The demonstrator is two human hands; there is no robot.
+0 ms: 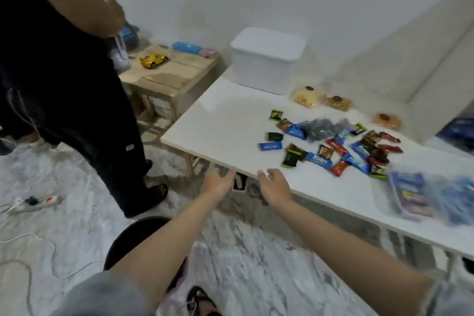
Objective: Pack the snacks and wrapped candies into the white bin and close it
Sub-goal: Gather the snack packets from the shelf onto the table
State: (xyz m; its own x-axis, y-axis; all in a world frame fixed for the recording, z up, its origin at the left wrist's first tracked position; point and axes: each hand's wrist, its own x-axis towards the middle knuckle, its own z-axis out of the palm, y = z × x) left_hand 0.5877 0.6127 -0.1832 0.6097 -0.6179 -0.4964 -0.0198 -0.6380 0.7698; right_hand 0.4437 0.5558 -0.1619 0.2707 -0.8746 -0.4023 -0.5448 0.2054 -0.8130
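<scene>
both hands' grip released, left hand (218,183) and right hand (275,185) before blurred candies (333,143) (labels unreadable).

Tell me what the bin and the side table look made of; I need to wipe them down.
Bin: likely matte white plastic, with smooth moulded walls and rounded lid corners. Side table: apparently unfinished pale wood, with visible planks and grain.

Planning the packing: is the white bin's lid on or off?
On. The lid sits flat over the white bin, covering its top.
</scene>
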